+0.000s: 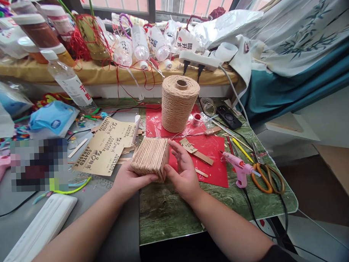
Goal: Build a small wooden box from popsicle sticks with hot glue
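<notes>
A small box wrapped in rows of tan twine [149, 154] is held up above the near middle of the table, tilted so its ridged face shows. My left hand [129, 179] grips it from the left and below, with the thumb along its lower front edge. At its right side, my right hand [184, 172] has the thumb on the near corner and the fingertips against the far edge. The box's underside is hidden. Just behind it stands a large spool of twine [178, 106]. Abrasive paper sheets [102, 148] lie to the left, near wooden sticks.
Red sheets [217, 171] lie under wood strips. A pink glue gun [239, 169] and orange-handled scissors [269, 179] sit on the right, with a black cable trailing off the table edge. Bottles and a power strip [199, 60] crowd the sill. A white case [43, 231] lies front left.
</notes>
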### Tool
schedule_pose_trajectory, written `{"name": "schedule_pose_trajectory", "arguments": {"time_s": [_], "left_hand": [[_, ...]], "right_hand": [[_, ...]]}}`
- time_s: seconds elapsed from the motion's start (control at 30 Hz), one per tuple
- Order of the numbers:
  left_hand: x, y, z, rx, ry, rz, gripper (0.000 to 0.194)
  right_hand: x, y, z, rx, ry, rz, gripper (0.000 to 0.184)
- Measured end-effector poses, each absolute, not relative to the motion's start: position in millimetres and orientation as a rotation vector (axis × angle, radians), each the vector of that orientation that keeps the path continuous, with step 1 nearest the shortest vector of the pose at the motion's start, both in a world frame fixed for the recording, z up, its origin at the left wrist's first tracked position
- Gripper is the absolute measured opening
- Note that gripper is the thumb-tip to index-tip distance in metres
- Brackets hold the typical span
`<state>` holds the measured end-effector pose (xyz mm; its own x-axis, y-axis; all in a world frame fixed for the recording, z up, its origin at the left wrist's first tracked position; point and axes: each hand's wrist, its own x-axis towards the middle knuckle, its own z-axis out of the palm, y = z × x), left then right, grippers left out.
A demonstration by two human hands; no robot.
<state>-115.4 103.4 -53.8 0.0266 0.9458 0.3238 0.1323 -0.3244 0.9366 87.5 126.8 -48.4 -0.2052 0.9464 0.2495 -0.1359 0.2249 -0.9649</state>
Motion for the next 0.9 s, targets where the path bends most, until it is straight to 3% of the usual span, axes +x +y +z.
{"name": "schedule_pose_trajectory", "arguments": {"time_s": [0.1,0.33,0.47,0.6,0.8,0.9], "left_hand": [[-113.8,103.9,-38.1,1.873,1.237,1.342,0.024],[-121.2,110.4,-41.8,2.455,1.017,1.28,0.025],[-121.7,109.3,-34.0,2.786,0.987,1.1,0.006],[-118.2,104.8,-12.3,2.999,0.924,0.924,0.018],[-118.1,99.5,-7.9,2.984,0.848,0.978,0.019],[-120.8,99.0,-13.8,2.932,0.898,1.005,0.017]], "right_hand": [[86.0,129.7,-52.6,-0.849,-1.34,1.331,0.056],[83.4,126.4,-55.8,-0.695,-1.154,1.572,0.038],[83.2,126.9,-57.4,-0.735,-1.002,1.629,0.035],[81.7,128.1,-49.2,-0.691,-0.883,1.776,0.044],[78.0,123.7,-42.0,-0.717,-0.663,2.132,0.071],[76.4,122.7,-42.7,-0.733,-0.621,2.119,0.075]]}}
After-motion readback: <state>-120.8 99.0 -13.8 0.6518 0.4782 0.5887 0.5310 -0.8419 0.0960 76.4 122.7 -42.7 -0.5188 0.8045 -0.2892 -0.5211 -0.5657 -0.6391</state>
